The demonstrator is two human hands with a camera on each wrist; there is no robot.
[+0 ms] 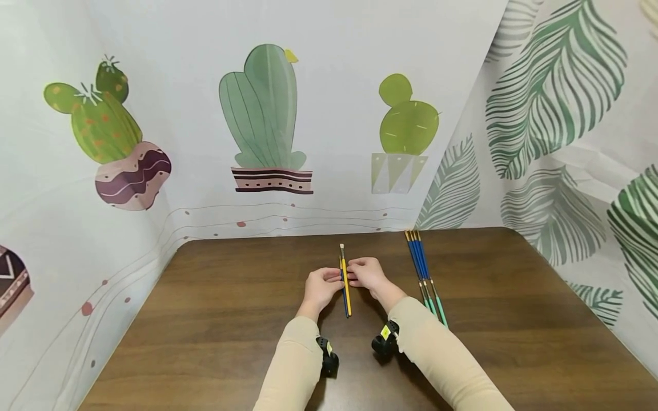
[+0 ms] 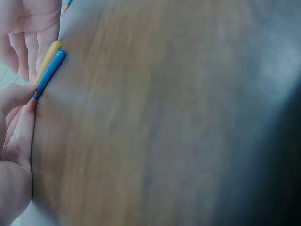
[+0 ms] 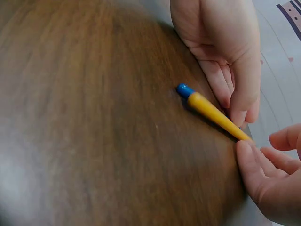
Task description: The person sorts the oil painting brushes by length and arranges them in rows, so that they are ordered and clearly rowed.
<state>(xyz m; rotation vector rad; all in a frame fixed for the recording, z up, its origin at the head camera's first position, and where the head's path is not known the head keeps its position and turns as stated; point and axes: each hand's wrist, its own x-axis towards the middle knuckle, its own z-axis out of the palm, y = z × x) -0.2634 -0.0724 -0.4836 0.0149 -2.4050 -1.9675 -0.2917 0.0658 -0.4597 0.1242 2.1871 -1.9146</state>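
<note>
A yellow-handled paintbrush [image 1: 348, 297] and a blue-handled paintbrush [image 1: 345, 301] lie side by side near the middle of the table, bristle ends toward the wall. My left hand [image 1: 321, 288] is on their left; in the left wrist view its thumb and a finger pinch in at the narrow part of the blue handle [image 2: 51, 73]. From the right side, my right hand [image 1: 368, 275] reaches in with extended fingers. One of its fingertips [image 3: 244, 149] touches the yellow handle [image 3: 214, 113] in the right wrist view, while the others stand apart from it.
To the right, several blue-handled paintbrushes [image 1: 418, 257] lie in a row at the back edge of the wooden table [image 1: 231, 319]. In front of them are green-handled paintbrushes [image 1: 440, 308], partly behind the right sleeve [image 1: 437, 348]. A cactus-print cloth [image 1: 339, 114] hangs behind.
</note>
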